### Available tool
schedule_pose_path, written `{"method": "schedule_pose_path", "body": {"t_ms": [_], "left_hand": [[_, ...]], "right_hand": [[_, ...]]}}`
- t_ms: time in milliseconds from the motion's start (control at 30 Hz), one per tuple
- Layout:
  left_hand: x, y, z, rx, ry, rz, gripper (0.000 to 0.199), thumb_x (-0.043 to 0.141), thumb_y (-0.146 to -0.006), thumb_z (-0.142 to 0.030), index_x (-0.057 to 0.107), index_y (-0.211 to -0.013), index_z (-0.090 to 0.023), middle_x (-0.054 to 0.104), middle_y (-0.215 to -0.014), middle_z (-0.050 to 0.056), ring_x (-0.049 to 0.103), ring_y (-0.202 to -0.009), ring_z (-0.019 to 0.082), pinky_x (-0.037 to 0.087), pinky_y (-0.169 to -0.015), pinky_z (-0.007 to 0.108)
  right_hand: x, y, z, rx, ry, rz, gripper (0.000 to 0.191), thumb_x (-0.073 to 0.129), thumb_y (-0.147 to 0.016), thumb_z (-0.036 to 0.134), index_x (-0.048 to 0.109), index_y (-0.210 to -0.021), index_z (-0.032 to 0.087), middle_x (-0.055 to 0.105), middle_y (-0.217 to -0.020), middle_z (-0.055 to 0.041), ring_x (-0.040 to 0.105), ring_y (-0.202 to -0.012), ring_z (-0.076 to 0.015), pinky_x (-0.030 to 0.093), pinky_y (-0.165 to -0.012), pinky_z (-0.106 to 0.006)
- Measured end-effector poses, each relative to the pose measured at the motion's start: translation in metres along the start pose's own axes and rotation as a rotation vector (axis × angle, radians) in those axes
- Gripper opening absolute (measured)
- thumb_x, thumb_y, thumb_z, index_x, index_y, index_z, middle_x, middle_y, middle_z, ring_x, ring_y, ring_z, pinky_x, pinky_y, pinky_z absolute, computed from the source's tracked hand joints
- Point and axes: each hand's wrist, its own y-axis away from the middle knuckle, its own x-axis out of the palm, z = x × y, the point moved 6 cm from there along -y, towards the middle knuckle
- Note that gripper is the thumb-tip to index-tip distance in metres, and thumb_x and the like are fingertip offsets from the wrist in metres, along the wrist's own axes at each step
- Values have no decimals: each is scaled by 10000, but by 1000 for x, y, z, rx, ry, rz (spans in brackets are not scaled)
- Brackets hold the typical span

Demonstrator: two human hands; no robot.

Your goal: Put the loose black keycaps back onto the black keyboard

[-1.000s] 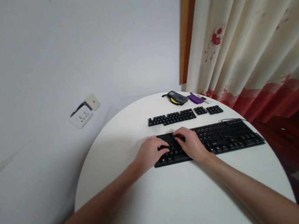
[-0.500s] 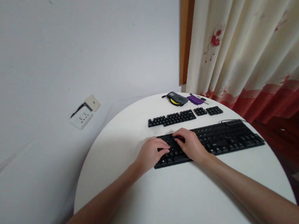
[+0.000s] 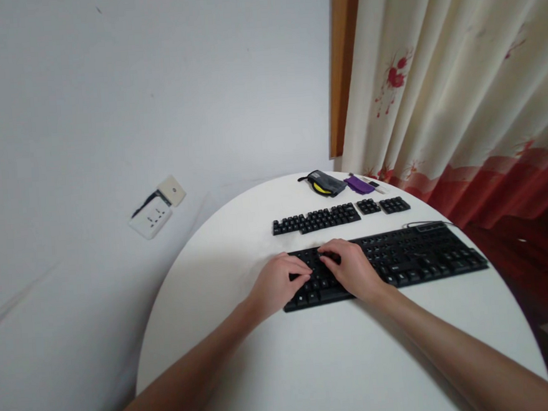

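A black keyboard (image 3: pixel 413 252) lies at a slant on the round white table, with a row of keys along its near edge and bare key sockets over part of its face. Over its left end is my left hand (image 3: pixel 279 283), thumb and fingers drawn together in a pinch at the keys. Just right of it, my right hand (image 3: pixel 351 266) rests on the keyboard with thumb and forefinger curled in a pinch. Whatever either set of fingertips holds is too small and dark to make out. Behind the keyboard, loose black keycaps (image 3: pixel 331 216) stand in grouped rows.
Toward the far edge of the white table (image 3: pixel 202 254) lie a grey and yellow pouch (image 3: pixel 324 183), a purple cloth item (image 3: pixel 359 184) and a small white object (image 3: pixel 380 188). A wall socket (image 3: pixel 151 217) is at left, a curtain (image 3: pixel 435 94) at right.
The view has shifted very slightly. Both hands stay at nearly the same spots on the keyboard, and the grouped keycaps look unchanged.
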Motion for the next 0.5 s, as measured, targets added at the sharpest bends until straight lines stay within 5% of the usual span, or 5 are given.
{"method": "schedule_pose_path", "body": {"t_ms": [500], "left_hand": [[1,2,-4,52,-126,22,143,690,-835,-148,782,-879,-249,749,-969,12,640,-902,191,482,-894,355]], "right_hand": [[-2,-1,-3,27,23,28,182,628,-825,88,705,-966,175,716,-943,-68,641,-885,-214,507,-857,-371]]}}
